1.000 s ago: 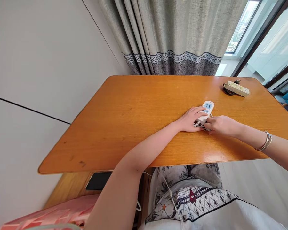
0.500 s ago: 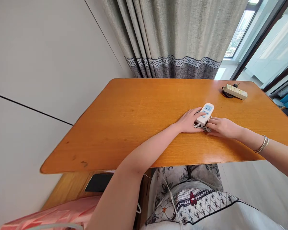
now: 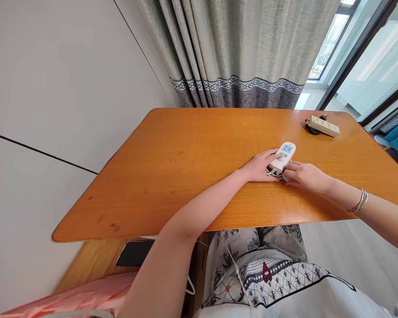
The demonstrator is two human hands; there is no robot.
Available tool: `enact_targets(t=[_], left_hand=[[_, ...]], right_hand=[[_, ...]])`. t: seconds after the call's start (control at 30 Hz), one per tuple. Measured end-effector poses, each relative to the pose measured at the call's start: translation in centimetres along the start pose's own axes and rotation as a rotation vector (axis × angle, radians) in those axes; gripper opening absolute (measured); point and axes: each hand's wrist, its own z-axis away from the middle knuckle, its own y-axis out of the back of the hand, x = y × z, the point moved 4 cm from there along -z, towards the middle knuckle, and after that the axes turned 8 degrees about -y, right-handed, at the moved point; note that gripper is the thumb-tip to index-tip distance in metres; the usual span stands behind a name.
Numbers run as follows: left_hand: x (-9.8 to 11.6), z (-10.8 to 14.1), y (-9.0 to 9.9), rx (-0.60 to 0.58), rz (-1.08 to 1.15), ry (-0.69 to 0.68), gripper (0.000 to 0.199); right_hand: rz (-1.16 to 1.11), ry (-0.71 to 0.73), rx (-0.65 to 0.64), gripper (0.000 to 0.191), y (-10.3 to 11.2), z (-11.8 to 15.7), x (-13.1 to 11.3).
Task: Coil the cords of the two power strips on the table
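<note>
Left hand (image 3: 259, 168): I read its grip as part closed round the white power strip (image 3: 287, 149), fingers at its left side and one digit across the face. Right hand (image 3: 308, 177): fingers bunched together at the strip's near right edge, against the bundled white cable (image 3: 271, 172); fingertips hidden, so I cannot tell whether they pinch it.

Risk, my judgement: a hard tug by the right could spring the coils loose or twist the strip, since the left seems to bear mainly on one side; a snagged loop could do likewise.

Strip lies over the right part of the bench (image 3: 172, 168), far end angled right, coils about its near end. Far right: beige power strip (image 3: 325, 126) with black cord (image 3: 312, 130), well apart from both hands. Beyond the far edge: curtain (image 3: 258, 53).
</note>
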Motion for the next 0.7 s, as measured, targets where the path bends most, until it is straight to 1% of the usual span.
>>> enact_targets(t=[0.07, 0.17, 0.23, 0.3, 0.33, 0.37, 0.43, 0.5, 0.57, 0.63, 0.7], left_hand=[[0.2, 0.0, -0.1, 0.007, -0.003, 0.027, 0.087], [0.6, 0.1, -0.1, -0.001, -0.015, 0.048, 0.089], [0.7, 0.1, 0.1, -0.029, -0.002, 0.051, 0.095], [0.6, 0.1, 0.4, -0.051, 0.027, 0.064, 0.098], [0.5, 0.2, 0.6, -0.046, 0.040, 0.075, 0.093], [0.2, 0.2, 0.9, -0.022, 0.045, 0.095, 0.082], [-0.4, 0.3, 1.7, 0.068, 0.029, 0.173, 0.059], [-1.0, 0.3, 2.3, 0.164, -0.011, 0.275, 0.046], [-1.4, 0.3, 2.6, 0.185, -0.040, 0.355, 0.041], [-1.4, 0.2, 2.6, 0.171, -0.047, 0.388, 0.043], [-1.3, 0.1, 2.4, 0.205, -0.003, 0.419, 0.046]], right_hand=[[-0.056, 0.010, 0.022, 0.011, 0.0, 0.1, 0.3], [-0.068, 0.005, 0.026, 0.014, 0.2, 0.4, 0.6], [-0.070, -0.034, 0.041, 0.023, 0.6, 0.9, 0.6], [-0.082, -0.089, 0.094, 0.038, 1.0, 1.5, 0.5], [-0.084, -0.120, 0.135, 0.043, 1.2, 1.7, 0.4], [-0.079, -0.153, 0.185, 0.046, 1.4, 2.0, 0.4], [-0.045, -0.224, 0.286, 0.043, 1.6, 2.2, 0.2], [-0.008, -0.280, 0.365, 0.039, 1.7, 1.9, -0.3], [0.005, -0.283, 0.396, 0.042, 1.6, 1.2, -1.2], [0.000, -0.254, 0.387, 0.048, 1.4, 0.3, -2.5], [0.011, -0.237, 0.362, 0.053, 1.2, -0.3, -4.0]])
